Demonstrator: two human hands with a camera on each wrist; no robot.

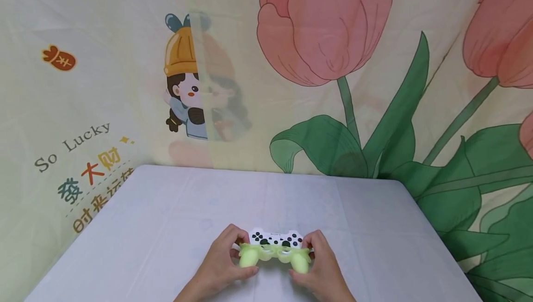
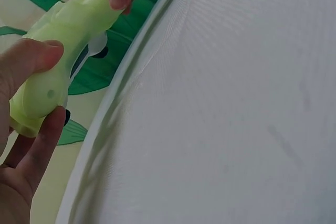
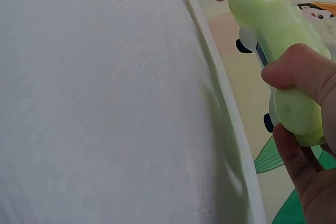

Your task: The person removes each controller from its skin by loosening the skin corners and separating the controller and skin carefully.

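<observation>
A white game controller (image 1: 272, 236) with black buttons is held above the table near its front edge. Its grips and lower part are inside a pale green, translucent soft cover (image 1: 250, 256), while the white button face shows along the top. My left hand (image 1: 225, 256) grips the left end, thumb on the cover's grip and fingers behind. At the opposite end, my right hand (image 1: 321, 265) holds the controller and cover the same way. Both wrist views show the cover's underside, with thumbs pressing it; a dark piece of the controller (image 2: 67, 117) peeks out beyond the cover.
A white-covered table (image 1: 266, 200) spreads out beyond and around the hands. Behind it hangs a patterned cloth backdrop (image 1: 233, 154) with large tulips, green leaves, a cartoon figure and printed lettering.
</observation>
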